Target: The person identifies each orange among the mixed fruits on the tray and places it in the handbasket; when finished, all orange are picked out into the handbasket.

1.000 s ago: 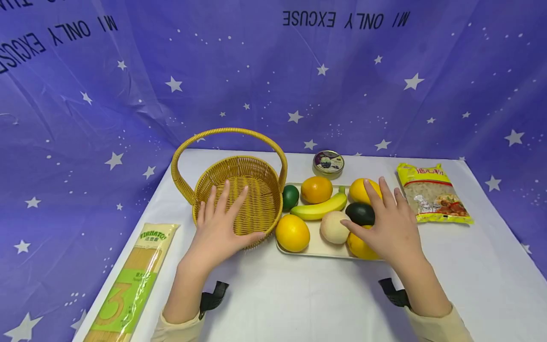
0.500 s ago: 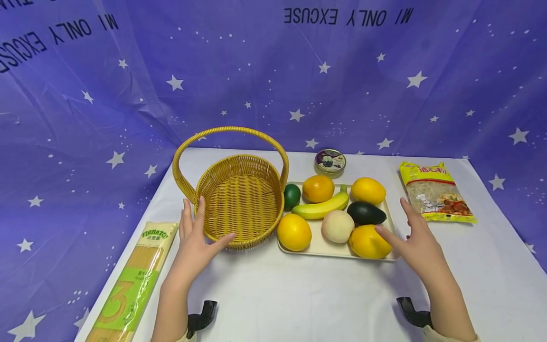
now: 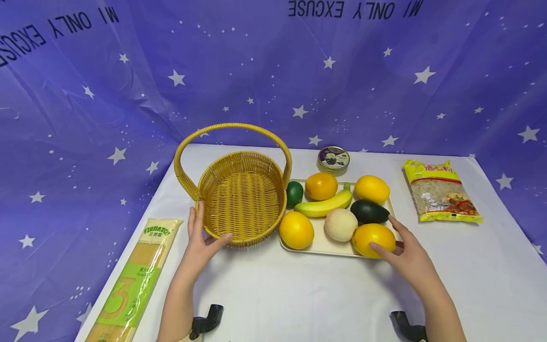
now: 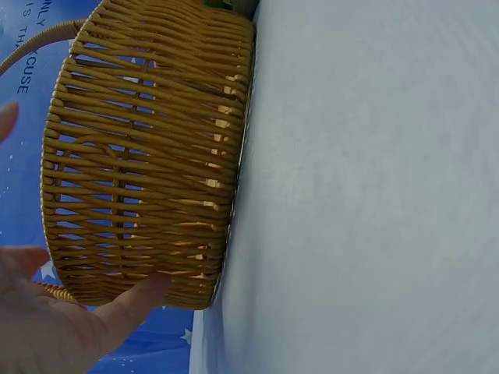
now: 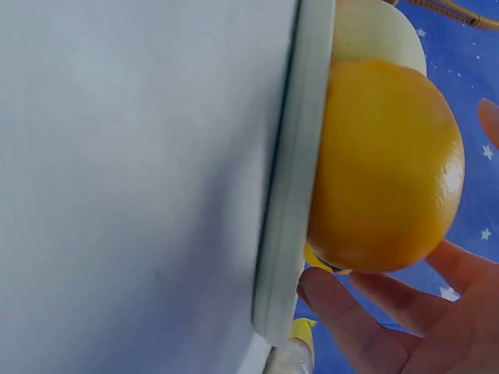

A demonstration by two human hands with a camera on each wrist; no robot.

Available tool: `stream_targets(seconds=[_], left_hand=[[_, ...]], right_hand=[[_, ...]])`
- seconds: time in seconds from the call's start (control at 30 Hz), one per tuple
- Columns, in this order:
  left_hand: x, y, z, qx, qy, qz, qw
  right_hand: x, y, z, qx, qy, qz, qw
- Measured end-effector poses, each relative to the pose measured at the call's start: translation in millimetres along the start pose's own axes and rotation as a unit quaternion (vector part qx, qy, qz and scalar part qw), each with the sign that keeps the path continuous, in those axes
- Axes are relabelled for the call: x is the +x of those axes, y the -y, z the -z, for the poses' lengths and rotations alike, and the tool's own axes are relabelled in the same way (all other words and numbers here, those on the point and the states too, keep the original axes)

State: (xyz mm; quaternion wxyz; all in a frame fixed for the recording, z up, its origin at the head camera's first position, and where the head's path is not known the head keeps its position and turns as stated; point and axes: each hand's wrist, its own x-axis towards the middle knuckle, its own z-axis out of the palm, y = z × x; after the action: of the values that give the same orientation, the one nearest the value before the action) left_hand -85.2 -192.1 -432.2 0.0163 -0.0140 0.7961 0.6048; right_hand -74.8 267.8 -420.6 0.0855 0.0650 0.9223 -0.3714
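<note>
My left hand (image 3: pixel 200 247) is at the front left of a wicker basket (image 3: pixel 243 240) with a tall arched handle. Its thumb lies by the front rim and its fingers are at the left side; the left wrist view shows a fingertip against the woven wall (image 4: pixel 148 171). Around the right end of a yellow-orange fruit (image 3: pixel 373 240) my right hand (image 3: pixel 410 256) is spread, thumb in front and fingers behind. In the right wrist view the fingers (image 5: pixel 343 312) are beside that fruit (image 5: pixel 390 171), and the thumb (image 5: pixel 490 121) is apart from it. The fruit sits on a cream tray (image 3: pixel 316 249).
Also on the tray are a banana (image 3: pixel 325 206), a pale peach-like fruit (image 3: pixel 341 225), a dark avocado-like fruit (image 3: pixel 369 212), a green fruit (image 3: pixel 294 194) and several orange or yellow fruits. A round tin (image 3: pixel 333 160), a yellow food bag (image 3: pixel 442 194) and a spaghetti pack (image 3: pixel 134 280) lie around.
Both hands have drawn back from above the basket and fruit. The left has then come close to the basket's front left, and the right has moved left to the front-right fruit.
</note>
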Motion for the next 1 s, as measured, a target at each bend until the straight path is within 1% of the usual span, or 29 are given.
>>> stream_targets(seconds=[0.17, 0.23, 0.3, 0.43, 0.67, 0.8, 1.0], left_hand=[[2.8, 2.7, 0.6, -0.021, -0.009, 0.033, 0.9992], [3.7, 3.4, 1.1, -0.024, -0.009, 0.041, 0.9988], [4.3, 3.9, 1.4, -0.029, -0.008, 0.045, 0.9985], [5.0, 4.7, 1.7, -0.036, -0.008, 0.048, 0.9981], [5.7, 6.0, 2.0, -0.040, -0.010, 0.047, 0.9981], [5.5, 6.9, 1.3, -0.045, -0.011, 0.049, 0.9978], [4.3, 8.8, 0.1, -0.056, -0.012, 0.047, 0.9973]], right_hand=[[0.4, -1.1, -4.7, 0.004, -0.010, 0.024, 0.9997], [0.9, -0.5, -6.0, 0.003, -0.013, 0.029, 0.9995], [1.1, 0.9, -7.0, -0.001, -0.014, 0.026, 0.9996], [1.6, 2.0, -8.2, -0.007, -0.012, 0.015, 0.9998], [1.8, 1.3, -10.1, 0.002, -0.011, 0.004, 0.9999], [1.8, 0.4, -10.2, 0.005, -0.018, -0.003, 0.9998], [1.4, 1.8, -8.1, -0.003, -0.032, -0.002, 0.9995]])
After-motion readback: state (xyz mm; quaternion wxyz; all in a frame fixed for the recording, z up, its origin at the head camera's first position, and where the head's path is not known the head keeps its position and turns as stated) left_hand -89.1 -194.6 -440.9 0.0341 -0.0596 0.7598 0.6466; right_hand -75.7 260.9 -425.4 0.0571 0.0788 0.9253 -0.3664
